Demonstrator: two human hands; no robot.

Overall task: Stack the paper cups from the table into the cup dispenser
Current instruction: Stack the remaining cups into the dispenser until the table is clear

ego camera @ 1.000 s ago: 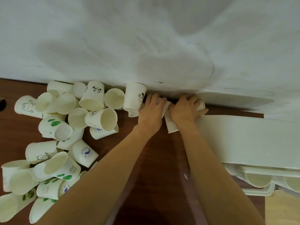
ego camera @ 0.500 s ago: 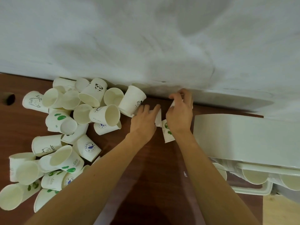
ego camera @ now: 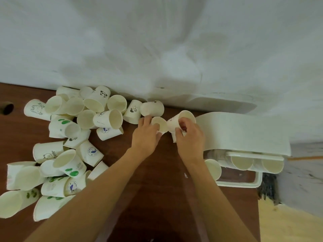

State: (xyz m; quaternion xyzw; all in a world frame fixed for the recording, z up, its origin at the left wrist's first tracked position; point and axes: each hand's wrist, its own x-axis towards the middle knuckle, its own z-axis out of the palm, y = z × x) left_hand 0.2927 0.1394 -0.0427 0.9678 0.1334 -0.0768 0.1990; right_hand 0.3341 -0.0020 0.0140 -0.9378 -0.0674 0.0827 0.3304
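Hands mid-table, gathering: left hand [ego camera: 146, 137] gripping one paper cup [ego camera: 160, 124], right hand [ego camera: 189, 137] clutching a nested pair [ego camera: 180, 120] beside the cup dispenser [ego camera: 244, 133]. Next, probably: nest together, then feed into dispenser. Loose pile [ego camera: 70, 137] waiting left.

A white wall [ego camera: 157, 41] rises behind the brown table [ego camera: 153, 198]. A dark hole [ego camera: 7, 108] sits at the table's left edge. Pale floor [ego camera: 288, 224] shows at bottom right.

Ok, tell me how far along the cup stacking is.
Done: the cup dispenser already shows cups at its openings. In hand: the left hand and right hand each hold a paper cup. Left: the big loose pile of cups on the table.
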